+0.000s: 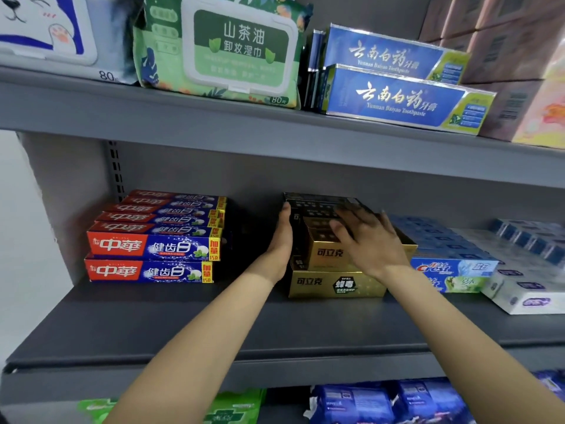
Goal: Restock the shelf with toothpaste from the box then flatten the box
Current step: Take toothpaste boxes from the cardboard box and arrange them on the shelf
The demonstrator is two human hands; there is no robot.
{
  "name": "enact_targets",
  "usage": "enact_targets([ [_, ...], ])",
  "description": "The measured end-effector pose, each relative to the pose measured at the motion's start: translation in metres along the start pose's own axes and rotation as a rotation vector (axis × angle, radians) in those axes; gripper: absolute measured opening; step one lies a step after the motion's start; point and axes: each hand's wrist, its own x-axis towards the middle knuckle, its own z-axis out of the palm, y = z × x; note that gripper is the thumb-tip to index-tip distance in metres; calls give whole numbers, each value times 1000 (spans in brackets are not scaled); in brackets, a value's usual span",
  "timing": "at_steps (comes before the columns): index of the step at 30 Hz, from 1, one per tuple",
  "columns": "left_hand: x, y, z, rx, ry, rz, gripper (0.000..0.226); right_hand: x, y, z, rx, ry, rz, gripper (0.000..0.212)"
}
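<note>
We square a stack of gold and black cardboard toothpaste cartons (336,267) on the grey metal shelf (183,325), left hand (282,240) flat against its side, right hand (370,240) spread open on top, neither grip closed; likely next, more cartons, though the box is unseen.

The shelf (183,325) looks like matt grey painted metal; at one o'clock the gold toothpaste cartons (333,284) are glossy card, and the wipes pack (214,50) at twelve is shiny plastic film.

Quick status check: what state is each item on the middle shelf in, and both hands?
Gold toothpaste boxes: stacked, being squared up.
Red-and-blue toothpaste boxes: stacked in rows, untouched.
Left hand: open, flat against the gold stack's left side.
Right hand: open, on top of the stack.
</note>
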Motion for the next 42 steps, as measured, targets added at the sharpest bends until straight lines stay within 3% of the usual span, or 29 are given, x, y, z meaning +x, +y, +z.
enact_targets([
  [2,-4,-5,2,-12,-28,-20,81,-11,5,-1,-2,21,49,67],
  [6,-2,-8,8,-83,-19,-37,91,-15,8,-9,-22,-191,49,86],
  [8,4,-14,11,-117,-9,-16,109,-13,4,-11,-42,-223,48,90],
  [10,31,-33,11,-119,-8,-18,131,-14,0,-11,-76,-212,47,89],
  [14,44,-37,11,-40,8,-24,141,-15,1,-14,36,-222,63,74],
  [16,28,-25,12,24,4,-9,131,-13,11,-18,269,-149,119,62],
  [19,-1,1,16,137,28,37,78,-4,41,-24,523,108,260,44],
  [21,-2,7,17,183,44,47,52,4,60,-25,771,82,392,36],
  [23,-2,10,19,189,48,24,42,10,69,-21,991,-52,517,22],
  [25,-4,13,22,177,66,8,31,15,75,-12,1061,-115,525,19],
  [27,-5,13,25,175,93,-18,24,20,78,-4,1080,-107,478,27],
  [32,-1,10,20,120,171,-33,16,17,78,0,1070,-199,324,19],
  [35,-1,12,18,76,169,-37,20,22,86,-6,1008,-225,288,34],
  [40,4,12,21,-28,172,-61,27,28,118,-25,959,-7,305,39],
  [42,6,9,20,-72,174,-72,25,23,125,-30,940,-50,227,41],
])
